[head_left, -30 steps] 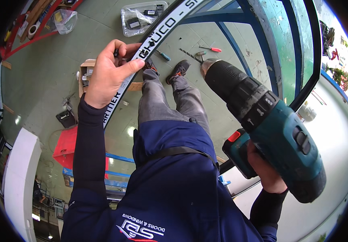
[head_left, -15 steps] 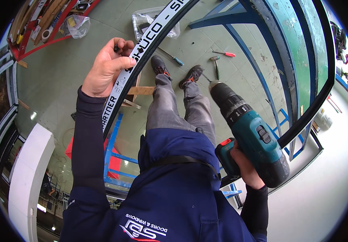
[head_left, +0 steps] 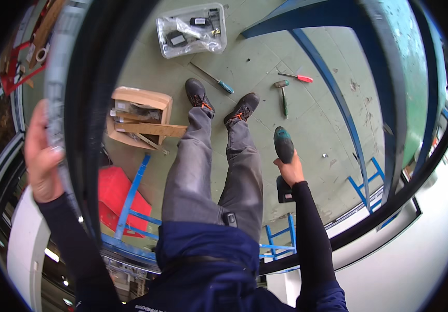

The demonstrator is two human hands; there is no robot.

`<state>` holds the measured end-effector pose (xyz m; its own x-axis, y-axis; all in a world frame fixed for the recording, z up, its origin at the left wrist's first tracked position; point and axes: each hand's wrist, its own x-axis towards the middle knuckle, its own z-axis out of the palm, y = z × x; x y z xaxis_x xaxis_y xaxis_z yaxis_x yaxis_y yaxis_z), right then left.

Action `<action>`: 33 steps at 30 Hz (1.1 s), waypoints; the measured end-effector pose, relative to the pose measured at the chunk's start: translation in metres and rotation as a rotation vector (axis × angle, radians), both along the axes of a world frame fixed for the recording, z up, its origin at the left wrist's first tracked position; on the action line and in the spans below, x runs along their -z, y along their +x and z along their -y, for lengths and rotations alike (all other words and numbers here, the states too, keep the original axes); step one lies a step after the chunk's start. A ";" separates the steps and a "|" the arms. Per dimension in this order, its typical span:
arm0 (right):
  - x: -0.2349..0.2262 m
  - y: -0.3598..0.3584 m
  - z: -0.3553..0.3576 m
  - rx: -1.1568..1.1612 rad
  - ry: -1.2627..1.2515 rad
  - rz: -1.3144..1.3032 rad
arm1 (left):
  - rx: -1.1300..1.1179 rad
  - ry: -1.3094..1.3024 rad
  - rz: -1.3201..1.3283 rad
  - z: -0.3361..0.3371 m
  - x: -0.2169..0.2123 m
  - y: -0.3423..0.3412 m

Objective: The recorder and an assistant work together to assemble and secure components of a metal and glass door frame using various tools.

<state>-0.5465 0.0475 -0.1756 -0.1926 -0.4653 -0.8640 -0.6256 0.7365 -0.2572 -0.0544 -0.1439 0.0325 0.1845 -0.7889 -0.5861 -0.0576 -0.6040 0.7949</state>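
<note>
My left hand is at the far left, its fingers behind the pale edge of a long dark window or door frame and its thumb in front. Hand and frame edge are blurred, and whether a small piece is also in the fingers cannot be seen. The frame's bar rises close in front of me on the left, and its far side curves round at the right. My right hand is wrapped round the grip of a teal and black cordless drill, held low beside my right leg. The drill's front end points away from me.
On the floor lie a blue-handled screwdriver, a red-handled tool and a hammer. A plastic tub with bagged parts and a cardboard box with wood stand nearby. Blue steel supports rise at the right.
My right hand has lowered the drill, away from me. The frame's left bar and my left hand have shifted left and nearer in view, uncovering the tub and the cardboard box.
</note>
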 end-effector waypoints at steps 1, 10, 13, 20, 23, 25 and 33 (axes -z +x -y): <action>0.046 -0.005 -0.007 0.116 0.044 0.037 | 0.053 -0.010 0.024 0.002 -0.021 0.024; 0.362 -0.087 -0.065 0.401 0.191 -0.290 | -0.080 0.087 -0.020 -0.097 0.150 0.012; 0.428 -0.087 -0.079 0.700 0.325 -0.143 | -0.106 0.092 0.013 -0.112 0.193 0.009; 0.526 -0.116 -0.093 0.890 -0.002 -0.371 | -0.126 0.016 0.032 -0.115 0.255 0.011; 0.499 -0.123 -0.105 0.211 -0.127 -0.375 | -0.129 -0.003 0.003 -0.110 0.235 0.012; 0.436 -0.039 -0.093 0.159 -0.085 -0.165 | -0.083 -0.023 0.049 -0.086 0.185 0.013; 0.099 0.093 0.053 0.278 -0.294 0.643 | -0.067 -0.431 0.130 -0.008 -0.041 -0.009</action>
